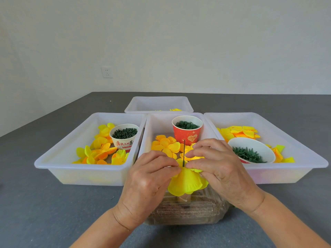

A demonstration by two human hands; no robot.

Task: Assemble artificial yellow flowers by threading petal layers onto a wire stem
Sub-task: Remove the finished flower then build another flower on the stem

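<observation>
My left hand (150,178) and right hand (217,165) meet at the centre, each pinching the top of the bright yellow fabric petal layer (187,183) with thumb and forefinger, one on either side of the thin dark wire stem (184,152). The stem stands nearly upright between my fingertips, its long axis vertical, its free tip pointing up and away from me; the petal layer hangs below the pinch like a bell. I judge the coming move as a slide along that vertical line, so both hands must travel together (neither is clearly nearer, they flank the wire evenly).

Under the flower sits a clear ribbed plastic container with brown filling (186,210), which seems to hold the stem's foot, though the petals hide the joint.

Just beyond my fingers lies the middle white plastic tray (152,133) with loose orange-yellow petals (166,144) and a red paper cup of dark green rings (187,130), directly behind the wire tip. The left white tray (59,158) holds a white printed cup of green pieces (124,136); the right white tray (304,154) a white bowl of green calyxes (250,151). Nothing blocks the stem itself.
</observation>
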